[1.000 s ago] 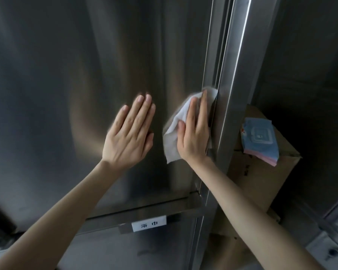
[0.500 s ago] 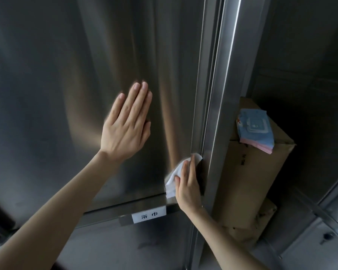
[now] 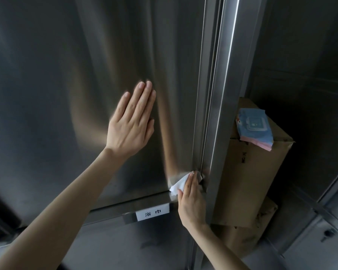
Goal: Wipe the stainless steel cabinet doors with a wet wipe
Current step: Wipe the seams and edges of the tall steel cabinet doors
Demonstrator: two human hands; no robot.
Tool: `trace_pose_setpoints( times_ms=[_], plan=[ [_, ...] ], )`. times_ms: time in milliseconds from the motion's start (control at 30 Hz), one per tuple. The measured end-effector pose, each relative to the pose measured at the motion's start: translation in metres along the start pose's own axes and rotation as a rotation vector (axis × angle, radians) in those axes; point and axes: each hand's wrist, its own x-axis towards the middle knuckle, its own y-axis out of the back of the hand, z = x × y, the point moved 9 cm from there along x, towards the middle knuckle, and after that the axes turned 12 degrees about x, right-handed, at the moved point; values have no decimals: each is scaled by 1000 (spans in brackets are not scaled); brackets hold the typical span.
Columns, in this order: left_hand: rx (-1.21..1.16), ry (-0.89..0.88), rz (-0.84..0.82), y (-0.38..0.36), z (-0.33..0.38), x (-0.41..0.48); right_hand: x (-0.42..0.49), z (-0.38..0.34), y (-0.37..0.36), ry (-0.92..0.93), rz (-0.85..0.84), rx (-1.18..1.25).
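Observation:
A tall stainless steel cabinet door (image 3: pixel 66 84) fills the left and middle of the head view. My left hand (image 3: pixel 132 123) lies flat on it with straight fingers. My right hand (image 3: pixel 191 199) presses a white wet wipe (image 3: pixel 179 186) against the door's lower right corner, next to the vertical steel post (image 3: pixel 228 75). Most of the wipe is hidden under my fingers. Below the door runs a steel ledge (image 3: pixel 125 207) with a white label (image 3: pixel 152 212).
Right of the post, a brown cardboard box (image 3: pixel 250 182) stands in a dark recess. A blue and pink wet wipe pack (image 3: pixel 255 129) lies on top of it. A second box (image 3: pixel 242 236) sits beneath. More steel panels (image 3: pixel 320 240) show at the lower right.
My right hand has slid the wipe down the door's right edge from mid height to the bottom corner. My left hand stays flat on the door.

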Motion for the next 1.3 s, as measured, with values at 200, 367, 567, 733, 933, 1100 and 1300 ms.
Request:
trace_pose_setpoints(
  times_ms=[200, 367, 567, 733, 933, 1100, 1300],
  plan=[
    [24, 4, -12, -2, 0, 0, -6, -2, 2, 69, 32, -10],
    [19, 5, -6, -2, -1, 2, 4, -17, 12, 80, 99, 129],
    [-20, 5, 4, 3, -2, 4, 91, -73, 88, 380, 328, 205],
    [-64, -31, 2, 12, -9, 9, 120, -91, 120, 519, 482, 236],
    [-28, 7, 59, 26, -55, 68, 168, -149, 184, 560, 612, 435],
    [36, 46, 107, 35, -80, 140, 191, -175, 219, 629, 637, 421],
    [90, 15, 115, 37, -81, 157, 210, -203, 249, 684, 635, 400]
  ],
)
